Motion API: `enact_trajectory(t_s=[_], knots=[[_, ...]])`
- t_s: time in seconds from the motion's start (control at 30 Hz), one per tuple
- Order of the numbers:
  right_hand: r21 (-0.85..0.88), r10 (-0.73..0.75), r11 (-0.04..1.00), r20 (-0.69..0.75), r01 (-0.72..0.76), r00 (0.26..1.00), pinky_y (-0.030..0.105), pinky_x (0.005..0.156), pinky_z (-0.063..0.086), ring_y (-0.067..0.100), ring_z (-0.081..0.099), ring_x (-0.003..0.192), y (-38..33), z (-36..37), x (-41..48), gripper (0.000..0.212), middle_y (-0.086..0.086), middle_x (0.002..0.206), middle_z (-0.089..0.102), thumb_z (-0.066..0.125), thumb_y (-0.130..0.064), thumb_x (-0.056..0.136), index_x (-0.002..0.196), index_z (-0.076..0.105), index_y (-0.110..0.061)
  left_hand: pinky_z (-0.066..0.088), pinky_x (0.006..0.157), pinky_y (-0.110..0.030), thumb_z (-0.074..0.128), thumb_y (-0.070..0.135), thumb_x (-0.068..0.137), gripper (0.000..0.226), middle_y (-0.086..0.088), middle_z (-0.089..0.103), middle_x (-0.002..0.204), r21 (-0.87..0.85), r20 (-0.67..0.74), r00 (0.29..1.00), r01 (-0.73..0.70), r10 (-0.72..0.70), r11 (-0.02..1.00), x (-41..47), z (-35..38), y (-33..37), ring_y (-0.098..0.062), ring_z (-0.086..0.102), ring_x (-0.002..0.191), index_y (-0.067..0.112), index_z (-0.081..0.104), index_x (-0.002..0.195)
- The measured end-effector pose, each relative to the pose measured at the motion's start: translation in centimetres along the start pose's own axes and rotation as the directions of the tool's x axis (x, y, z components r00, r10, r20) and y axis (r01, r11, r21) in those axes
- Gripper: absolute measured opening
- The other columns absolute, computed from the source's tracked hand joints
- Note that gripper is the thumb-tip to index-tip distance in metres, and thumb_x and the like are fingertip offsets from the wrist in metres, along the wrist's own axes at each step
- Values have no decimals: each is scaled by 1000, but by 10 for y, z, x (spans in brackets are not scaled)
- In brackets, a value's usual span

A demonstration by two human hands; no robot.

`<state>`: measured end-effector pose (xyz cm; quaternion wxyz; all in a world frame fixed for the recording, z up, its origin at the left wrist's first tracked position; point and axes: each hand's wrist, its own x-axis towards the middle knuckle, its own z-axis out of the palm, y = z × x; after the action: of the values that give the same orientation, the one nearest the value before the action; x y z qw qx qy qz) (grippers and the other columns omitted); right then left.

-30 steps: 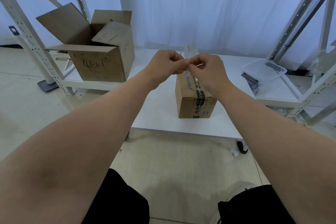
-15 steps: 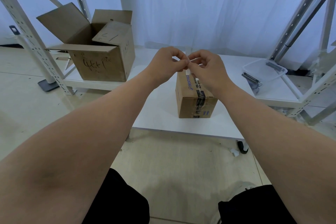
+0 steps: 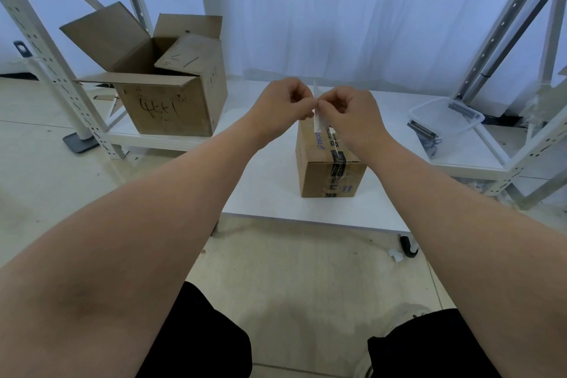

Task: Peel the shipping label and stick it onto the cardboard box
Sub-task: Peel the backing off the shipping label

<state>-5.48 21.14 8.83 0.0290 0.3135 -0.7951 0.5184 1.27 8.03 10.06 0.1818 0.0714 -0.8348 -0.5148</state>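
Pinching shipping label [image 3: 316, 120] upright between left hand [image 3: 283, 104] and right hand [image 3: 346, 110], likely to split off backing, held just over cardboard box [image 3: 319, 169] on bench [image 3: 267, 193] for short stick-down.

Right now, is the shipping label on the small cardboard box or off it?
Off it: the left hand and right hand pinch the shipping label edge-on above the small cardboard box; peeled or not, cannot tell.

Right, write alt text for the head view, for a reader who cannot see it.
The left hand and right hand pinch a white shipping label, edge-on, above a taped cardboard box on a white table. A larger open box stands at left; a clear tub sits at right.
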Motion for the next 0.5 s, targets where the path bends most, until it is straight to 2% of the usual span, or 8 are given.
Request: enact_trajectory(t_s=[0.07,0.13,0.27,0.37,0.5], knots=[[-37,-25,999,-9,24,1000,18,67,46,9,56,69,2,0,1,14,-7,71,62,58,-16,89,89,70,-9,55,73,-24,68,23,86,18,-8,69,87,-157,-6,999,50,-52,986,0,-2,0,-15,66,76,13,53,89],[-87,-55,995,2,55,999,9,63,42,4,54,66,2,0,-1,15,-10,70,61,57,-17,90,89,70,-9,53,73,-22,71,28,83,24,-7,71,89,-152,12,996,89,-88,984,2,-3,-3,-11,65,76,11,55,93],[-173,-110,978,39,115,993,20,66,44,14,58,73,3,2,-3,18,3,81,69,56,-19,91,91,71,-8,46,74,-19,71,25,83,15,-7,68,88,-68,36,994,106,-104,992,2,-4,-6,-8,58,75,11,64,83],[-177,-122,976,34,126,992,26,73,48,16,61,79,1,1,-3,18,4,85,70,56,-18,90,93,71,-8,46,72,-17,69,22,85,10,-2,69,84,-76,14,996,94,-93,993,1,-5,-6,-6,59,72,13,66,81],[-181,-126,975,31,129,992,28,74,49,19,63,81,1,1,-3,19,5,86,71,56,-19,90,92,71,-8,46,69,-14,68,21,85,9,-1,70,84,-56,7,997,74,-74,996,2,-5,-6,-4,59,71,14,67,81]])
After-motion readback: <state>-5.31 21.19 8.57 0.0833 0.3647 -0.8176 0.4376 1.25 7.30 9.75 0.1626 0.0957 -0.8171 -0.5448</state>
